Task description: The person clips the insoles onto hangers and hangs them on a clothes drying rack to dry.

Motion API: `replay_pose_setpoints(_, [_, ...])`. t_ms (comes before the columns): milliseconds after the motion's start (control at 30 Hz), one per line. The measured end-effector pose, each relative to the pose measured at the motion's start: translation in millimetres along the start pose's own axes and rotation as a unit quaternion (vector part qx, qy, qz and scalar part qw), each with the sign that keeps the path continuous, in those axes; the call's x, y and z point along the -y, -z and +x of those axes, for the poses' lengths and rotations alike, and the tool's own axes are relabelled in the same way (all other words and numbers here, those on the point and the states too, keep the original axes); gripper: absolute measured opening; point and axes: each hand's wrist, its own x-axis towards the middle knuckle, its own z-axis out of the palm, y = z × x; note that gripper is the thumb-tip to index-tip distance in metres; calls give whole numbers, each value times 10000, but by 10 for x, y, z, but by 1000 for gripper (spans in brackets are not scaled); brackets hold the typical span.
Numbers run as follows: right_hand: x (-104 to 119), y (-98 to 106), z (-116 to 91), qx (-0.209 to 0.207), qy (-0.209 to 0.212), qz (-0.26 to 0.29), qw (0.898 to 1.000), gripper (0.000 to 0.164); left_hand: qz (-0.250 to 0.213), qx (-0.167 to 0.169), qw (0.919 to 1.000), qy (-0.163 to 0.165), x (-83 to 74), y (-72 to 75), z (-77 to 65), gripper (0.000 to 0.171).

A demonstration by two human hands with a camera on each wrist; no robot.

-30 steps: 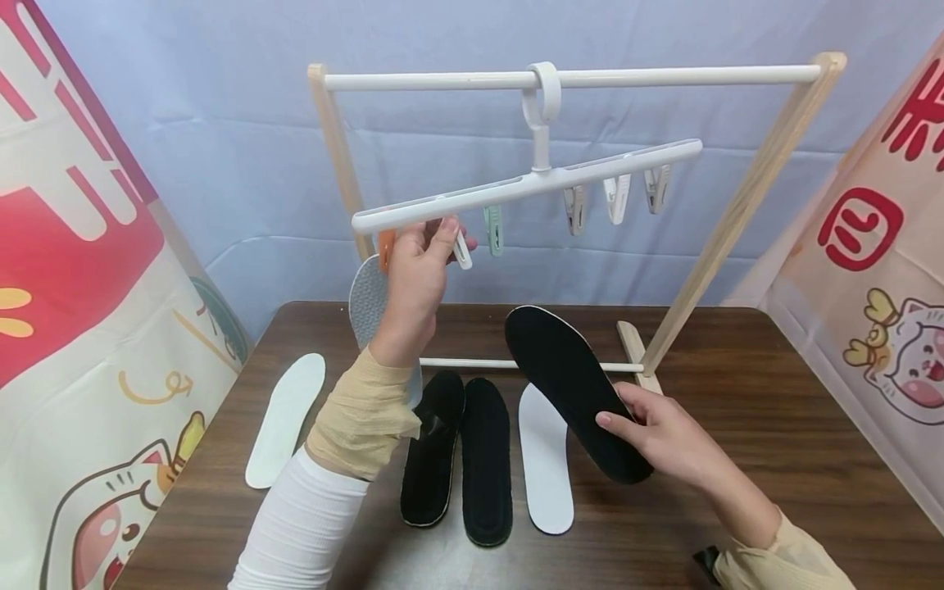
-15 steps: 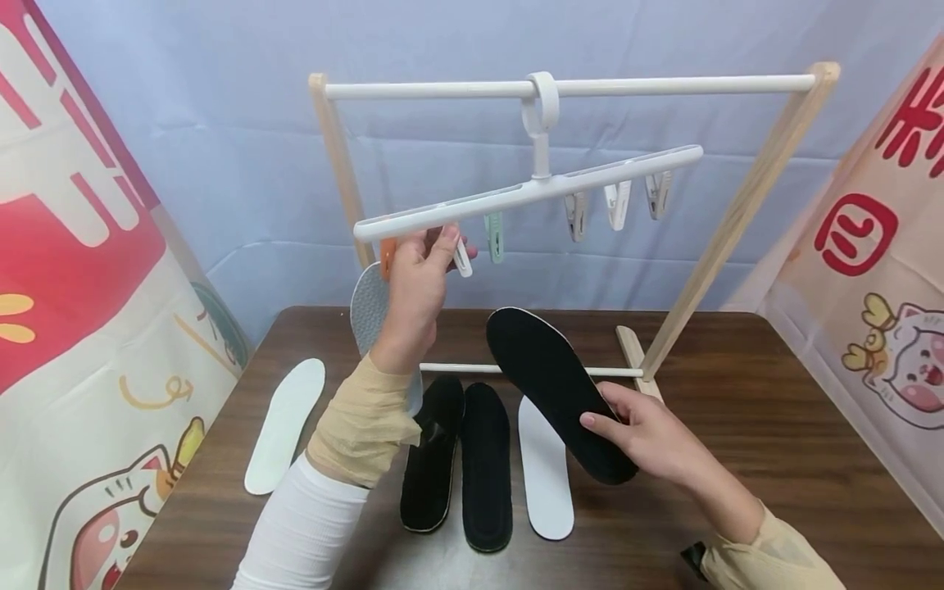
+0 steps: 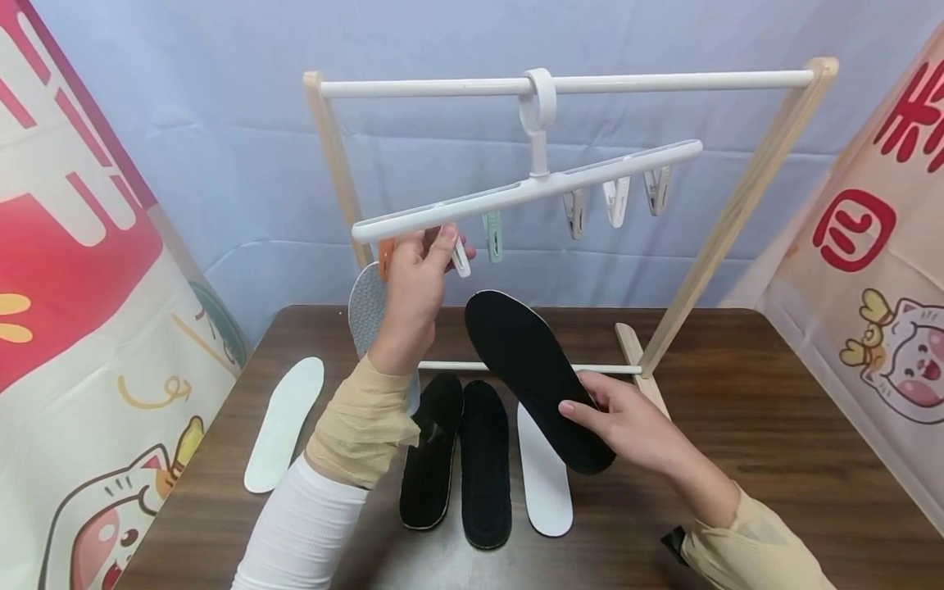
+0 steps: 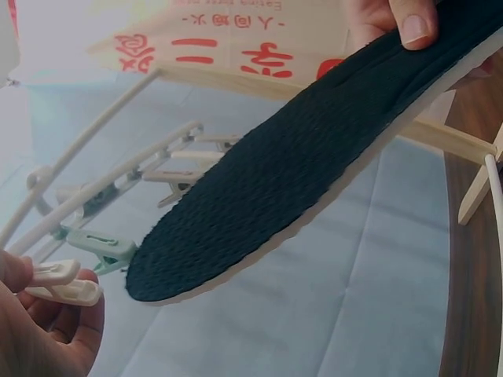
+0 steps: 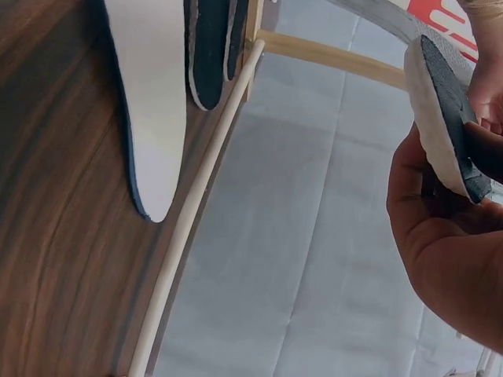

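My left hand (image 3: pixel 415 287) pinches a white clothespin (image 3: pixel 460 257) under the left part of a white clip hanger (image 3: pixel 487 200). In the left wrist view, thumb and fingers squeeze that clothespin (image 4: pixel 67 284). Its far end is hidden in the head view. My right hand (image 3: pixel 630 422) grips a black insole (image 3: pixel 519 356) by its lower end, thumb on the black face, the other end tilted up to the left. That raised end is below and right of the left hand, apart from the clothespin. Behind the left forearm, a grey insole (image 3: pixel 366 307) hangs beneath an orange clothespin (image 3: pixel 385 254).
The hanger hooks over the white rail (image 3: pixel 664 80) of a wooden stand (image 3: pixel 745 213), tilted down at left. A green clothespin (image 3: pixel 493 238) and several pale ones (image 3: pixel 616 201) hang from it. On the table (image 3: pixel 774 426) lie black insoles (image 3: pixel 486 467) and white insoles (image 3: pixel 284 426).
My right hand has carried the black insole left and slightly up, toward the left hand. The left hand keeps its hold on the clothespin in the same place.
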Motion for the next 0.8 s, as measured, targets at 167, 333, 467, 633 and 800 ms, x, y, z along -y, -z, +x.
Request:
replay_pose_setpoints(167, [44,-21,45,9,60,-24,10000,28,20,-34,10000,-9,0,1,-6,25])
replay_pose_setpoints(333, [71,-40,91,-39,128,-27,9999,21,5,-37,10000,-25,3,-5,-5,24])
replay_pose_setpoints(467, [84,-53,114,-49,177,115,9998,18,-6,-26,10000,-32,2,-10,-10,23])
replay_pose_setpoints(633, [110,-69,139,-101,128,189,9997,18,-88,-10,10000,-34,-3,-16,-13,21])
replay_pose_setpoints(800, [138,-75,160,-104,134,204,9996,20,-121,-39,9999,-20,0,-9,-7,20])
